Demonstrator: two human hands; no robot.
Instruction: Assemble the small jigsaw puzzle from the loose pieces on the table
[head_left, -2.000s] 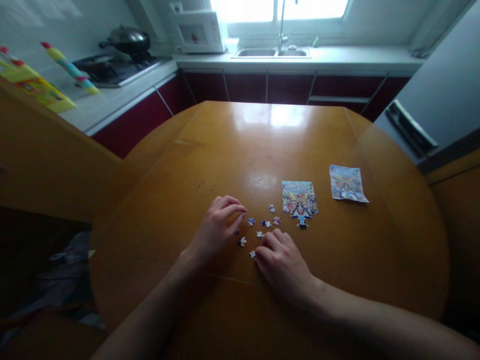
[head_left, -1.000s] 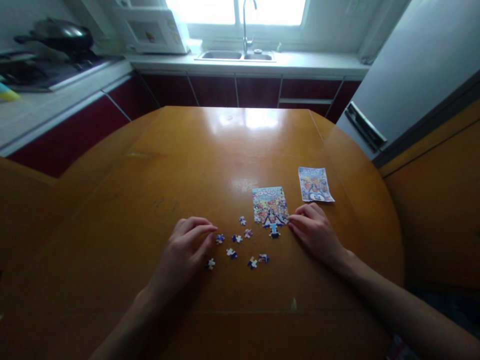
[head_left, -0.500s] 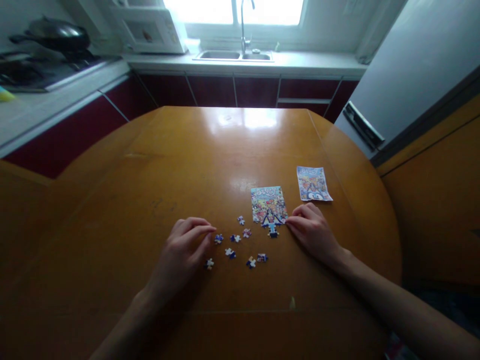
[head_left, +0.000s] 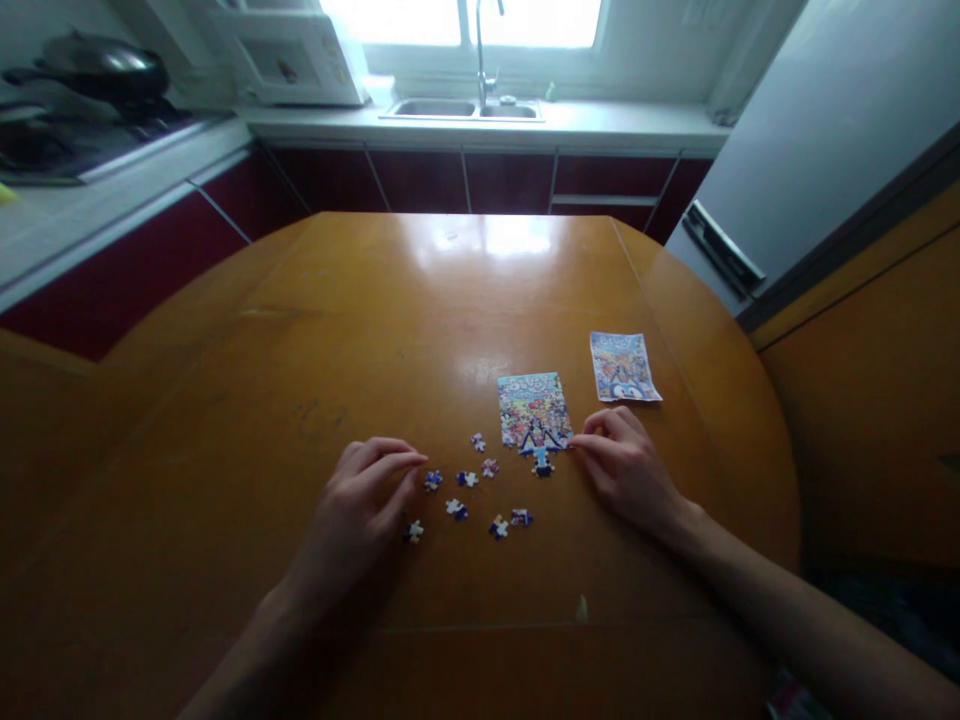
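A partly assembled jigsaw puzzle (head_left: 534, 408) lies on the wooden table, crowded with small colourful figures. One joined piece (head_left: 542, 462) juts from its lower edge. At the puzzle's lower right corner, my right hand (head_left: 626, 465) is closed, thumb and forefinger pinched on the edge. My left hand (head_left: 367, 495) is closed in a loose pinch over the table; whether anything is between its fingertips I cannot make out. Just right of those fingertips is a loose blue piece (head_left: 433, 481). Several other loose pieces, including a white and blue one (head_left: 457, 509), lie between my hands.
A creased printed picture sheet (head_left: 625, 367) lies beyond my right hand. The wooden table (head_left: 360, 320) has rounded sides. Past its far edge are a counter with a sink (head_left: 435, 108), a microwave (head_left: 289, 60) and a stove with a pan (head_left: 101, 68). A fridge (head_left: 795, 140) stands at right.
The whole view has shifted slightly. Both hands keep nearly the same pose and place beside the pieces and the puzzle; nothing has visibly been picked up or let go.
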